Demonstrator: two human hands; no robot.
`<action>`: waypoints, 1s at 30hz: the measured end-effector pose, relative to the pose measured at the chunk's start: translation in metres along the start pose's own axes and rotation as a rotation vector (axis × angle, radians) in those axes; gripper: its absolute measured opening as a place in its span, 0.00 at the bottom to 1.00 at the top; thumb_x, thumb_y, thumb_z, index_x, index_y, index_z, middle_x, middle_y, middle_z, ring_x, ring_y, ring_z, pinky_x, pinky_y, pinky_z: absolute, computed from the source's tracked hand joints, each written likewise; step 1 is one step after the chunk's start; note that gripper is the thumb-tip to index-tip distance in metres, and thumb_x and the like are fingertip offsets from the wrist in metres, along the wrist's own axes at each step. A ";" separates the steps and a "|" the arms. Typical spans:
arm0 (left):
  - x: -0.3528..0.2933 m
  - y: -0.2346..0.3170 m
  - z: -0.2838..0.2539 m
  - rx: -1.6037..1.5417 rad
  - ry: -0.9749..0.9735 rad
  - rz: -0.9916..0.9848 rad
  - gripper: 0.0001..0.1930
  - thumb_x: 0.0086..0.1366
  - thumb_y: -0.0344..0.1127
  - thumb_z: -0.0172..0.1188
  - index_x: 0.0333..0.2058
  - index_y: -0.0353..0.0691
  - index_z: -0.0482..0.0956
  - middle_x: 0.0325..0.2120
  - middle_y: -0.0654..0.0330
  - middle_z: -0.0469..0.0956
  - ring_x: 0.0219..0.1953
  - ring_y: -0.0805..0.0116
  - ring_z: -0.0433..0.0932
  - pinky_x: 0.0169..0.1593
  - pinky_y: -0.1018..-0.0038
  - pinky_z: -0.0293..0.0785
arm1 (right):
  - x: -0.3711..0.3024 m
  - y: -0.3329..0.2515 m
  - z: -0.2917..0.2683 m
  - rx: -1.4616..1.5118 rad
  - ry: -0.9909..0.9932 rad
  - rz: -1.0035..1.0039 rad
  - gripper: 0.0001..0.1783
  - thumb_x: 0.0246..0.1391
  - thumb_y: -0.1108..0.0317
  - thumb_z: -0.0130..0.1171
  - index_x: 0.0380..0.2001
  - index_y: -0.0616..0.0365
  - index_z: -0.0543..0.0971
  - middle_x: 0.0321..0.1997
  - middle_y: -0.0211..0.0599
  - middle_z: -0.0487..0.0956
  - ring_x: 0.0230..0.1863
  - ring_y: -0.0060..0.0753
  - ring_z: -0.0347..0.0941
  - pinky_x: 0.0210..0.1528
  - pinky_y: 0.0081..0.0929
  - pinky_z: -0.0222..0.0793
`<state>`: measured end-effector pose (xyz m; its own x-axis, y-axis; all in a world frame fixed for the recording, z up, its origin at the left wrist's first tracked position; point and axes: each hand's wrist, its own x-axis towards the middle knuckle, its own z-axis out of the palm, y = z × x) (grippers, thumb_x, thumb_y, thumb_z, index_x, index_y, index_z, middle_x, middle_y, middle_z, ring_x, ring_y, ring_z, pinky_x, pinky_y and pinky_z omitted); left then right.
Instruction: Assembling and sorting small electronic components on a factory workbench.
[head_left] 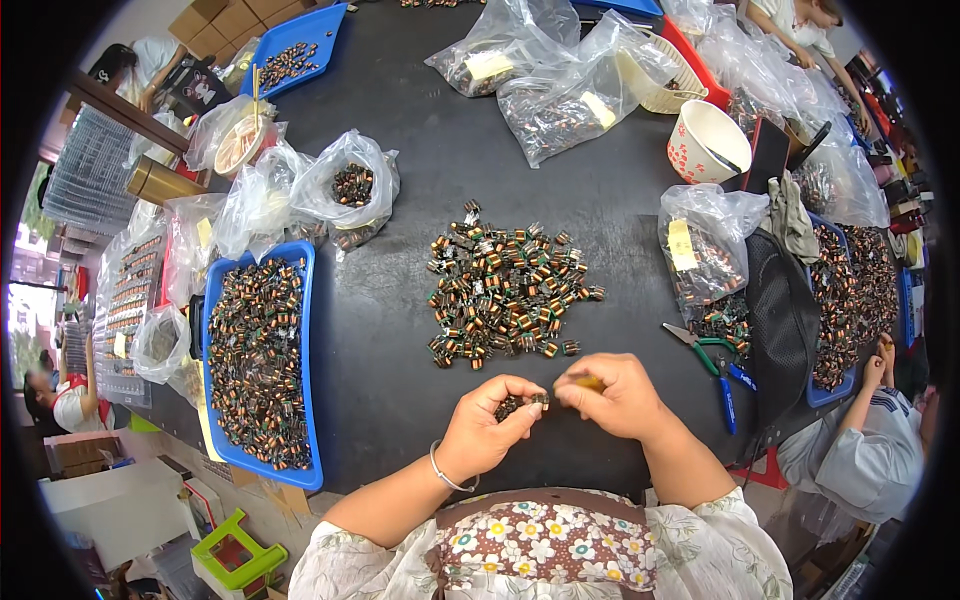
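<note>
Left hand [475, 428]: forearm rising from lower left, bracelet [440, 472] at wrist; fingers curled around several coils [507, 407], one held at thumb and index tips. Right hand [622, 397]: forearm slanting in from lower right; fingers bent around a blurred amber item [588, 382], near the left fingertips. Pile [510, 295]: loose coils, mid-table, just beyond both hands.

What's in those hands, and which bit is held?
The left hand pinches small coils; the right hand holds a yellowish-brown thing. Exactly where each is gripped is unclear.
</note>
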<state>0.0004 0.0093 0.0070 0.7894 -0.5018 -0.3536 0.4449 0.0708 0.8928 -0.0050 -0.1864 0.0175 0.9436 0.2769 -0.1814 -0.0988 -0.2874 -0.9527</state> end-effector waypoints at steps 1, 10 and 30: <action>0.000 -0.001 -0.001 0.001 -0.004 0.004 0.06 0.59 0.26 0.53 0.37 0.36 0.72 0.26 0.65 0.73 0.23 0.82 0.69 0.23 0.86 0.65 | 0.002 0.005 0.000 -0.144 0.181 -0.088 0.07 0.45 0.69 0.60 0.26 0.62 0.77 0.23 0.41 0.77 0.24 0.34 0.75 0.25 0.24 0.68; 0.006 -0.001 -0.003 -0.538 -0.210 -0.054 0.11 0.61 0.36 0.48 0.24 0.35 0.68 0.17 0.55 0.66 0.18 0.68 0.64 0.17 0.78 0.59 | 0.001 0.004 -0.008 -0.581 0.272 -0.070 0.12 0.39 0.60 0.64 0.26 0.52 0.76 0.29 0.34 0.75 0.30 0.37 0.74 0.31 0.31 0.70; 0.008 -0.006 0.002 -0.085 -0.133 -0.129 0.07 0.58 0.26 0.54 0.36 0.36 0.68 0.27 0.58 0.76 0.19 0.81 0.70 0.20 0.87 0.64 | -0.007 -0.002 0.000 -0.245 0.047 -0.127 0.16 0.46 0.58 0.60 0.19 0.61 0.74 0.21 0.43 0.73 0.24 0.45 0.72 0.26 0.34 0.65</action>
<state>0.0032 0.0029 -0.0006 0.6629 -0.6207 -0.4187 0.5775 0.0680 0.8135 -0.0110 -0.1881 0.0202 0.9579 0.2831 -0.0473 0.0949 -0.4677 -0.8788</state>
